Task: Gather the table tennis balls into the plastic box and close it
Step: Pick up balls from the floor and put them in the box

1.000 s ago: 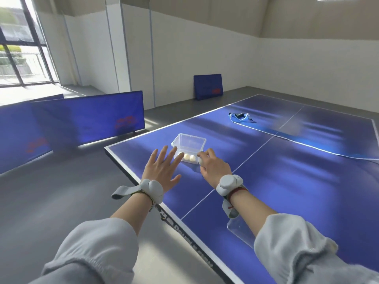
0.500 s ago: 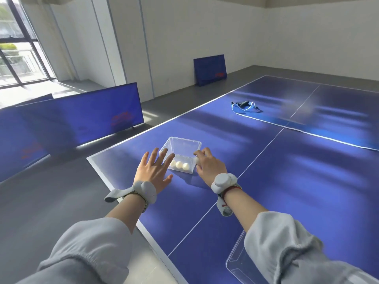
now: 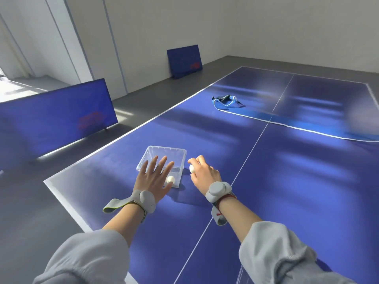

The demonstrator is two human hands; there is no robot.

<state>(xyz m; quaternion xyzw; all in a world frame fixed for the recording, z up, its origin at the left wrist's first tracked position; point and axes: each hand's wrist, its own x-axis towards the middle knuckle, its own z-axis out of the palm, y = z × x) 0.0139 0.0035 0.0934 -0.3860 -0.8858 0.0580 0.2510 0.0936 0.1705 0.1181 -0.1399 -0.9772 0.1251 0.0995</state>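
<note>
Table tennis balls are partly gathered: one white ball (image 3: 170,179) is lying inside the clear plastic box (image 3: 164,149), which is sitting lidless on the blue table (image 3: 287,181) at the 11 o'clock side of the person's reach. The left hand (image 3: 154,179) is hovering flat, fingers spread wide, over the box's near wall. The right hand (image 3: 203,173) is pinching another ball (image 3: 192,168) just beside the box's 3 o'clock wall. Dropping it in and closing the box are judged as remaining.
</note>
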